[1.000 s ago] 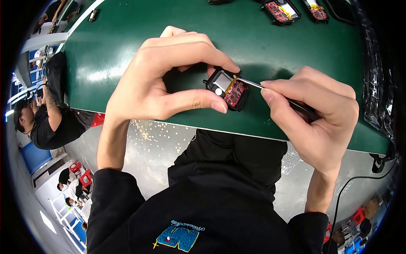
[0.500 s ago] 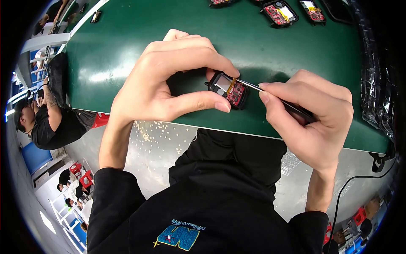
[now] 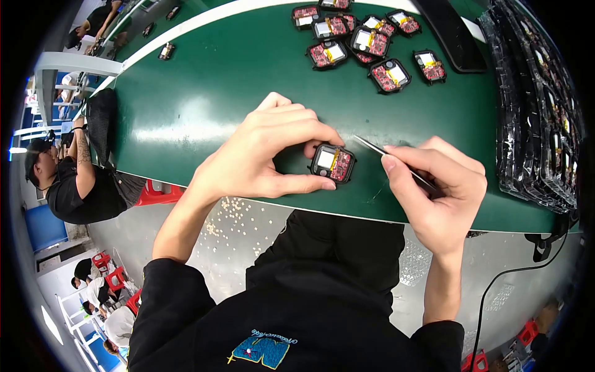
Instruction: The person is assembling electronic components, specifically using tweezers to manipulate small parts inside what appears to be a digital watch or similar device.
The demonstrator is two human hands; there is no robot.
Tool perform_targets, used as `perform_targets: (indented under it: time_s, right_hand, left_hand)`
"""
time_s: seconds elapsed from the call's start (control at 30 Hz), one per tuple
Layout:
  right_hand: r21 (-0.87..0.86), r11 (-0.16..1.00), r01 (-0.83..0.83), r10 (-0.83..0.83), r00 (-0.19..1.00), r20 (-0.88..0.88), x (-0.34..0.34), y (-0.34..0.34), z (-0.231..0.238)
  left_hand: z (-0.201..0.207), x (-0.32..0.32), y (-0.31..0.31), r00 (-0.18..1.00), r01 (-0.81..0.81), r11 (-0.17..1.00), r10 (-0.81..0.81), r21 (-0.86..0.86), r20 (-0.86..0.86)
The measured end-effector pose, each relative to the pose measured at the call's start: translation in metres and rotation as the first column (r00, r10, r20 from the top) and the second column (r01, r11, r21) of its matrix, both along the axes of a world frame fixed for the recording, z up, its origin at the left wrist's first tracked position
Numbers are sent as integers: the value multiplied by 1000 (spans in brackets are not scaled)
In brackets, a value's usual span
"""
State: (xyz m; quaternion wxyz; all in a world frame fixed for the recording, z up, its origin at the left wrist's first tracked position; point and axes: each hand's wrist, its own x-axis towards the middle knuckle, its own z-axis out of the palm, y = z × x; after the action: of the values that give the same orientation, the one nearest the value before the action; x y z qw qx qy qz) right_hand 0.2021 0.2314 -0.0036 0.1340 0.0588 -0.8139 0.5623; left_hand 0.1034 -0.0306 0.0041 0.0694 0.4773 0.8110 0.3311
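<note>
My left hand (image 3: 260, 149) pinches a small black smartwatch case (image 3: 341, 166) between thumb and fingers, near the table's front edge. The case is open and faces up. Inside it are a red circuit board, a pale silvery rectangle and a strip of yellow tape. In my right hand (image 3: 443, 192) is a pair of thin metal tweezers (image 3: 370, 146), gripped like a pen. Their tip points up and left, a little to the right of the case and apart from it.
Several similar open watch cases (image 3: 370, 42) lie grouped at the far side of the green table (image 3: 204, 93). A dark flat device (image 3: 455, 40) rests beside them. Stacked black trays (image 3: 533, 111) line the right edge. Another person (image 3: 74, 167) sits at the left.
The tweezers' tip has lifted off the watch case and moved away to its right. My view has shifted, showing more of the far table. My left hand still holds the case.
</note>
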Motion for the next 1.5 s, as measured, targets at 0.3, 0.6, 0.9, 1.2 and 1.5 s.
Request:
perform_targets:
  time_s: [0.3, 0.6, 0.9, 1.2, 1.5]
  right_hand:
    - [-77, 996, 42, -52, 991, -126, 0, -3, -8]
    - [-63, 994, 89, -94, 993, -73, 1, 0, -6]
    - [-66, 994, 83, -86, 995, -44, -3, -4, -2]
    - [-27, 995, 99, -99, 995, -19, 6, -6, -1]
    - [43, 997, 65, -61, 995, -82, -6, -8, 4]
  left_hand:
    - [2, -17, -18, 956, -256, 961, 268, 109, -116]
    - [4, -95, -41, 932, -362, 920, 353, 153, 86]
    - [-21, -271, -161, 427, -858, 512, 759, 45, -492]
    - [-15, -279, -162, 543, -794, 608, 725, 23, -424]
    - [15, -37, -57, 981, -122, 992, 119, -12, -154]
